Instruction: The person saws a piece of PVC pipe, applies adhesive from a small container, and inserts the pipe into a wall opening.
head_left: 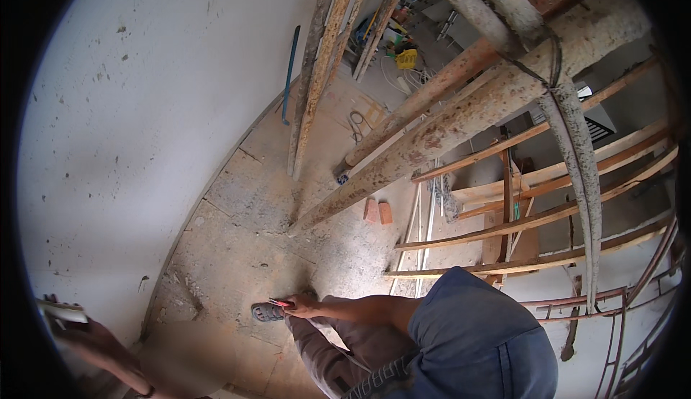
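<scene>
1. The right hand hangs low beside the leg, above the dusty floor, fingers closed in a grip on a thin pink-red pencil-like marker.
2. The marker lies roughly level, its long axis running left to right, and its free end pokes out to the left of the fist, over the sandalled foot.
3. The left hand is raised at the lower left, close against the grey plastered wall. It clasps a small flat pale block, whose kind cannot be told.
4. The two hands are well apart, and the block sits up and to the left of the marker.
5. The wall is nearer the left hand; the rusty scaffold poles lean away to the right.
</scene>
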Demonstrator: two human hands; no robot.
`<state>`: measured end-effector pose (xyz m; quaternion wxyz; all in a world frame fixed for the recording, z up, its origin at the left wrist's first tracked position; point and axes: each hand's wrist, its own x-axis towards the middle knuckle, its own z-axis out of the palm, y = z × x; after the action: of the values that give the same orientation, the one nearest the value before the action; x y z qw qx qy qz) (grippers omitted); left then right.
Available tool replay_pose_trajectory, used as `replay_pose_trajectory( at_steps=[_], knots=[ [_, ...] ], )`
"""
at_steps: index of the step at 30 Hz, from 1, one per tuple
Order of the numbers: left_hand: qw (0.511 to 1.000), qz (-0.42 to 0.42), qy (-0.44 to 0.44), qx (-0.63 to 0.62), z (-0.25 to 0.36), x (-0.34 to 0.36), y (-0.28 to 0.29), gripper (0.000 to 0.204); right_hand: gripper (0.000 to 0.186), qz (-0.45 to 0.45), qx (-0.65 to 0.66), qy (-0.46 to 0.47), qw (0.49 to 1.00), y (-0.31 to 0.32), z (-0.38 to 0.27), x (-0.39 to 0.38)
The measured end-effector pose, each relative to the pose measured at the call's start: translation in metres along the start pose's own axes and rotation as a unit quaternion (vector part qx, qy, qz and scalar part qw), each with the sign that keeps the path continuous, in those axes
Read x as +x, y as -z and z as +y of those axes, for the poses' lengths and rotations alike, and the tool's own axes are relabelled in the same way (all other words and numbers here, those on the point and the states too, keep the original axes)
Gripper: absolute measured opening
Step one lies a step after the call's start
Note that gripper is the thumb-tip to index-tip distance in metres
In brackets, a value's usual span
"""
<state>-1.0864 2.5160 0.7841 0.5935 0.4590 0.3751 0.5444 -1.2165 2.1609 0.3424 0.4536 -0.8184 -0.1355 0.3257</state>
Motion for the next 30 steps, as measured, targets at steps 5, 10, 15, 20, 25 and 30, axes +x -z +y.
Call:
replay_pose_trajectory(
  at_steps=[5,10,15,20,25,30],
  knots=[
    [0.961,-0.092,0.262,-0.006,-0.134,-0.074,0.087,0.041,0.036,-0.028,-0.073,-0.079,0.994,0.018,0.016,-0.022],
    [0.930,-0.124,0.344,0.024,-0.172,-0.165,0.161,0.040,0.039,-0.056,-0.108,-0.121,0.985,0.035,-0.011,-0.059],
    [0.875,-0.210,0.428,0.081,-0.187,-0.204,0.214,0.039,0.040,-0.001,-0.142,-0.154,0.978,0.041,0.003,-0.119],
    [0.874,-0.185,0.438,0.100,-0.200,-0.212,0.236,0.039,0.036,-0.018,-0.137,-0.182,0.974,0.046,0.015,-0.169],
    [0.838,-0.301,0.448,0.081,-0.229,-0.210,0.267,0.045,0.039,-0.033,-0.174,-0.235,0.956,0.053,0.057,-0.205],
    [0.877,-0.167,0.450,0.007,-0.193,-0.264,0.243,0.038,0.059,-0.173,-0.247,-0.282,0.911,0.071,0.108,-0.251]
  ],
)
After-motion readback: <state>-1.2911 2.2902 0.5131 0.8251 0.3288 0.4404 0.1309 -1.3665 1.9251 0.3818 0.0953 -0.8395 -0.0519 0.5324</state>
